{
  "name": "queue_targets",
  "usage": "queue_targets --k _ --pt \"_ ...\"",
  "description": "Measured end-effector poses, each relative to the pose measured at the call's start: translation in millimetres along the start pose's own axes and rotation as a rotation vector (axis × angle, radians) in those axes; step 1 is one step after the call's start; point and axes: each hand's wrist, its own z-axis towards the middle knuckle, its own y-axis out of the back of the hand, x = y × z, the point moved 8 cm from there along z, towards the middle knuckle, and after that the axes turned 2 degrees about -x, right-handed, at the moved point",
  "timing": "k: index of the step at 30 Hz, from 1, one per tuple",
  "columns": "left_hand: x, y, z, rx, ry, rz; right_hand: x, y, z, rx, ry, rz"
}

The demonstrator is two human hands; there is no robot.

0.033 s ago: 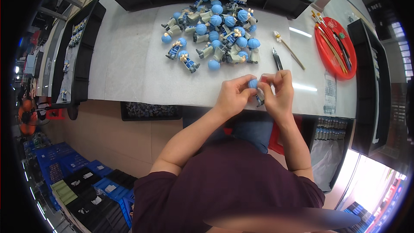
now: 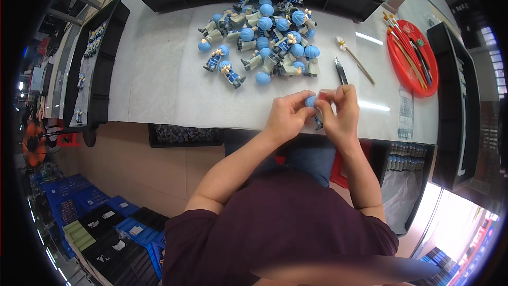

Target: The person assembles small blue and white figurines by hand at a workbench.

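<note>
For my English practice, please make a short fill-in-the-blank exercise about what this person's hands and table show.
1. Both hands, left hand and right hand, hold one small figure with a ____ head.
2. The pile of figures lies on the ____ table.
3. The brushes lie in a round ____ tray.

Missing words: blue; white; red

One red tray [image 2: 403, 69], two hands

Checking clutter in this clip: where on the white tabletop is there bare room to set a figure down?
Widest bare patch: between the pile of figures and the black tray at left. A bare strip runs along the near edge left of the left hand. Crowded: the pile, and between the brush and red plate.
</note>
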Motion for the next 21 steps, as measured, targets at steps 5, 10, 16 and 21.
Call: queue_targets --k 5,10,16,21 --pt "3.5 1.6 -0.1 -0.021 0.007 -0.014 -5.1 7.0 8.0 -0.038 -0.071 -0.033" --pt "2.2 1.1 -0.9 -0.001 -0.007 0.023 -7.8 10.8 8.0 -0.038 -0.021 -0.195" --pt "2.5 3.9 0.8 0.027 0.005 -0.025 -4.5 35.9 7.4 -0.119 -0.094 0.020" --pt "-2.6 3.1 0.7 0.037 -0.077 -0.034 -7.6 44.6 -0.5 -0.045 -0.150 0.155"
